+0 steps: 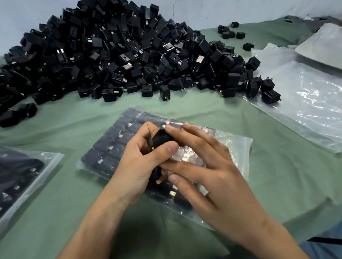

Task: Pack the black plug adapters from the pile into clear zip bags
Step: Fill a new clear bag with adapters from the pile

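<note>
Both hands are over the half-filled clear zip bag (237, 143) mid-worktop (65, 127). Left hand (137, 161) has its fingers curled around one small black plug adapter (162, 139). Right hand (214, 179) fingers are mostly straight, tips touching it. Huge black adapter pile (116, 51) sits behind.

Green-covered table (71, 126), adapter pile (116, 51), filled zip bags (9, 172), empty bags (313, 103)
</note>
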{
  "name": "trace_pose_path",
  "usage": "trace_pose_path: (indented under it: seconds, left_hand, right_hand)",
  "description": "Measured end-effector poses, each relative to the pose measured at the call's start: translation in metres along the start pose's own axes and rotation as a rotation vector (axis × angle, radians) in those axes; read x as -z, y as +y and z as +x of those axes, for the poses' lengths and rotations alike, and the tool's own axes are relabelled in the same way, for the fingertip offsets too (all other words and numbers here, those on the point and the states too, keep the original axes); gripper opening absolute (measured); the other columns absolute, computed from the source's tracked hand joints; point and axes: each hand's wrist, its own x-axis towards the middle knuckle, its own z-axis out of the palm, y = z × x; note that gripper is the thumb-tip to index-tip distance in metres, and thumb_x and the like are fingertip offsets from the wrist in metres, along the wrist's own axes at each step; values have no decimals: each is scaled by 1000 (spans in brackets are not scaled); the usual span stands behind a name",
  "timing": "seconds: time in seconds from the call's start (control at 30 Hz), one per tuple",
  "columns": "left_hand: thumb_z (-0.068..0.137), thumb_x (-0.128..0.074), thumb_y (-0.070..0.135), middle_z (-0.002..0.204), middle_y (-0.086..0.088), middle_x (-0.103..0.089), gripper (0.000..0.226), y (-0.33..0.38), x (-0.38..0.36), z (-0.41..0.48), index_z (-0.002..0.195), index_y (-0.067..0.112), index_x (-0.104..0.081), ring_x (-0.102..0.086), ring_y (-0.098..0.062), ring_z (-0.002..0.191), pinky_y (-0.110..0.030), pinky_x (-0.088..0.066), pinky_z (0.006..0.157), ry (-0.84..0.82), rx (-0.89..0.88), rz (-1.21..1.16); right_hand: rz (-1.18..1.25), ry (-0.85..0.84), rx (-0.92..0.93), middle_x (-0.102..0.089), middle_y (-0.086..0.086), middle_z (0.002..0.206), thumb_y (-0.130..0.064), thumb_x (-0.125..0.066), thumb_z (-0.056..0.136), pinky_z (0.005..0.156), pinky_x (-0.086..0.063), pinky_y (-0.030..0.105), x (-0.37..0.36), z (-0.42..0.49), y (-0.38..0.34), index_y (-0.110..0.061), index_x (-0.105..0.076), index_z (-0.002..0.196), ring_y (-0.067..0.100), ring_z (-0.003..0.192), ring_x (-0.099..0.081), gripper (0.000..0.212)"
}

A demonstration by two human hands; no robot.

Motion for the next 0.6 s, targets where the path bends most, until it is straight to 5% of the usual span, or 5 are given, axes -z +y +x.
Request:
trace_pose_path:
  seconds: [0.13, 0.27, 0.6]
  left_hand:
    - [56, -81, 64, 80, -11, -64, 64, 1, -2, -1, 84, 17, -48, -47, -12, 45, -18, -35, 36, 11, -7, -36]
    - [75, -65, 39, 68, -4, -57, 26, 0, 2, -2, 96, 25, -62, -46, -11, 45, -19, -34, 38, 3, 8, -105]
    - [76, -62, 32, 71, 0, -60, 22, 0, -1, -1, 96, 27, -68, -47, -11, 46, -18, -34, 39, -44, -12, -24]
  right_hand:
    - [1, 66, -19, -48, 5, 140, -26, -54, 92, 102, -37, 49, 1, -5, 5, -23, -70, 114, 25, 132, -41, 27]
    - [110, 63, -78, -45, 0, 140, -28, -50, 93, 104, -38, 44, 5, -8, 8, -30, -63, 123, 17, 131, -41, 32]
    - [87, 11, -78, -44, -2, 141, -29, -52, 93, 106, -35, 47, 12, -15, 14, -28, -68, 116, 18, 135, -37, 29]
